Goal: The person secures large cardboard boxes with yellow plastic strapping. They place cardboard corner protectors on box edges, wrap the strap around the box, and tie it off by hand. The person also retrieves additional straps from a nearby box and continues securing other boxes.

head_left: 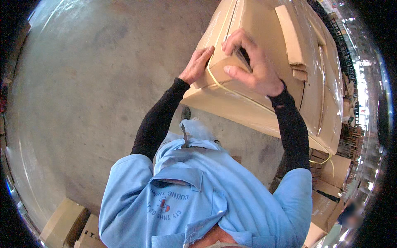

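A large brown cardboard carton stands before me, with a thin yellow strap running over its top and bending round the near left edge. My left hand rests on the carton's left edge beside the strap, its fingers extended and close together. Over the carton's top is my right hand, its fingers curled and the thumb apart from them. Something dark shows in the curl of that hand; I cannot make out what it is.
A folded cardboard strip lies on the carton's top. The strap's loose yellow end hangs at the near right corner. More cartons stand at lower left, and cardboard pieces at right. Concrete floor extends to the left.
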A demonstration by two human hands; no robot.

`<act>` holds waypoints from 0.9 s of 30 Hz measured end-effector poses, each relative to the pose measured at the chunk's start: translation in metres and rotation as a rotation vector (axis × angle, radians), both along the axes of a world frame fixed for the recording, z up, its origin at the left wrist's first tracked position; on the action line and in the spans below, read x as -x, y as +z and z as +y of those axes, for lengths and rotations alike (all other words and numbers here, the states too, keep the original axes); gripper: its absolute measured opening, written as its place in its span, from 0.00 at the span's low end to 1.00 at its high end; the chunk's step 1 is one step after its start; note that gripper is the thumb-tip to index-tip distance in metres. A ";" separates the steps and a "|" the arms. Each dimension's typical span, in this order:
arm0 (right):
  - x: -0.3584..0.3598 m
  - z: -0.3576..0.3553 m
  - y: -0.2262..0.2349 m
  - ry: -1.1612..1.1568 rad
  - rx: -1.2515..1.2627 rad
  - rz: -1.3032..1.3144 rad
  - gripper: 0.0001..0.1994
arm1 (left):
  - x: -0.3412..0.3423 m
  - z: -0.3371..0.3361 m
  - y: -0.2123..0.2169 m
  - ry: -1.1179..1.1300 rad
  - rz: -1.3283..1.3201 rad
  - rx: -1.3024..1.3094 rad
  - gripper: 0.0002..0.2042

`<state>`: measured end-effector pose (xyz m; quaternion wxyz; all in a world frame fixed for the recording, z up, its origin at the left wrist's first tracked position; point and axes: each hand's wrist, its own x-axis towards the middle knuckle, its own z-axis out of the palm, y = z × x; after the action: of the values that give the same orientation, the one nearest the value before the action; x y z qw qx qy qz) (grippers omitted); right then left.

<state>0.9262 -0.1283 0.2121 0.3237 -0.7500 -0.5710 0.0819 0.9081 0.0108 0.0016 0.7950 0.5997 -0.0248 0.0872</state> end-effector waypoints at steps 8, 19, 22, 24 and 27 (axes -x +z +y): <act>-0.002 0.005 -0.005 -0.007 -0.018 -0.040 0.13 | -0.009 -0.004 0.002 -0.046 0.023 -0.035 0.33; 0.013 0.012 -0.012 -0.205 -0.065 -0.162 0.14 | 0.039 0.007 0.019 0.027 -0.001 -0.120 0.35; 0.005 0.013 -0.016 -0.209 -0.107 -0.171 0.16 | 0.038 0.005 0.013 0.003 0.167 0.047 0.34; -0.001 0.011 -0.020 -0.179 -0.115 -0.059 0.16 | 0.037 0.006 0.008 -0.047 0.258 0.118 0.33; -0.001 0.014 -0.022 -0.144 -0.146 0.040 0.15 | 0.036 0.009 0.000 -0.091 0.256 0.117 0.33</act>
<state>0.9274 -0.1145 0.1898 0.3941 -0.7616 -0.5136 0.0316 0.8724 0.0197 0.0014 0.8285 0.5568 0.0544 -0.0249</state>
